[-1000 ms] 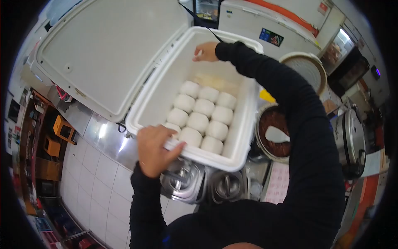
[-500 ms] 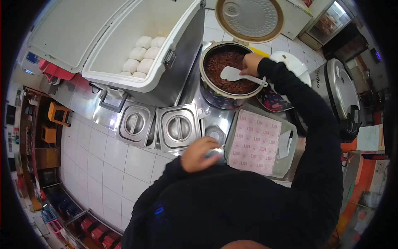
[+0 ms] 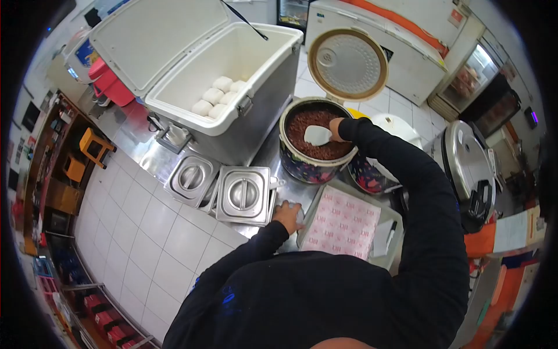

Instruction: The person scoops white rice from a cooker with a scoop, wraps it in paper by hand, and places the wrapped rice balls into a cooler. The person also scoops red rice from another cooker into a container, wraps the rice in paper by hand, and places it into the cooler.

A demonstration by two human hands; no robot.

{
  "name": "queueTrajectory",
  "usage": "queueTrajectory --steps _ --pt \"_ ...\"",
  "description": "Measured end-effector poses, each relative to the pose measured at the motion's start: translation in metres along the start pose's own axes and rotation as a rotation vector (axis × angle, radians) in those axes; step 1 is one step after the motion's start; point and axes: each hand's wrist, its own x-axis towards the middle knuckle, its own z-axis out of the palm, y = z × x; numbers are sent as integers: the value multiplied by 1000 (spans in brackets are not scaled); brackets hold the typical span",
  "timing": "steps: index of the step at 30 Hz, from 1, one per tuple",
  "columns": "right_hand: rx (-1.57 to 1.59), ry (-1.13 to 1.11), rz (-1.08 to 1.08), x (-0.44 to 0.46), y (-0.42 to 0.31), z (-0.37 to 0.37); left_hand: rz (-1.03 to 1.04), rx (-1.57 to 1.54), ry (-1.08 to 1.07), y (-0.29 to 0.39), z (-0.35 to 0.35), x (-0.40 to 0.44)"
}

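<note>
Gripping one white paddle point(image 3: 318, 135), right hand point(image 3: 336, 129); leftward, two steel lids point(image 3: 243, 195).

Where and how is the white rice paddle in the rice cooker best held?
Probably by its handle, coming from the right side of the rice cooker. The white rice paddle has its broad blade over the dark red rice, pointing left, so the handle should run rightward. The right hand is at that end, hiding the handle's outline.
</note>
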Motion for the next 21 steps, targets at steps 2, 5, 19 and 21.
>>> queueTrajectory --steps 2,5,19,21 --pt "-68 -14 -43 -4 6 -25 16 -61 158 -5 8 -2" --pt "-136 359 -78 1 23 -40 50 -158 288 -8 11 -2" --pt "-107 200 -119 59 11 -31 46 -161 367 5 19 7" --pt "54 196 -52 56 16 -17 92 -426 460 -8 43 19"
